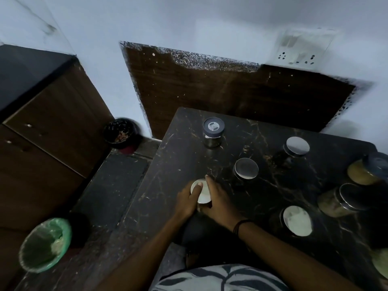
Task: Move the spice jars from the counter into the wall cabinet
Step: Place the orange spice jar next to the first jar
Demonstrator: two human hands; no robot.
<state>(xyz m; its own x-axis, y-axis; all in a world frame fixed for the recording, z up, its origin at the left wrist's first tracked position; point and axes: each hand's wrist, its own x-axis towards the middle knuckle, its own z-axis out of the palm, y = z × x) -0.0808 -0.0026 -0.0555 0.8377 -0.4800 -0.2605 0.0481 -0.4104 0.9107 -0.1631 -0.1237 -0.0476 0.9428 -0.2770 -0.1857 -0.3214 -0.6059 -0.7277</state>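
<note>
Dark marble counter (pixel 273 196) | jar (pixel 202 193) between both grips | left hand (pixel 188 199), right hand (pixel 218 202) clamped on jar

Arms: your forearms are bare, with no sleeves reaching into view.
Right wrist: you wear a thin dark band (pixel 241 225), apparently a few strands.
Torso: your garment (pixel 218 278) is pale grey with dark leaf-like strokes.

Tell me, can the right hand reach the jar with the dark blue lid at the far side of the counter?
Probably not at once: the right hand is gripping the white-lidded jar. Otherwise, bare counter lies before the blue-lidded jar.
</note>
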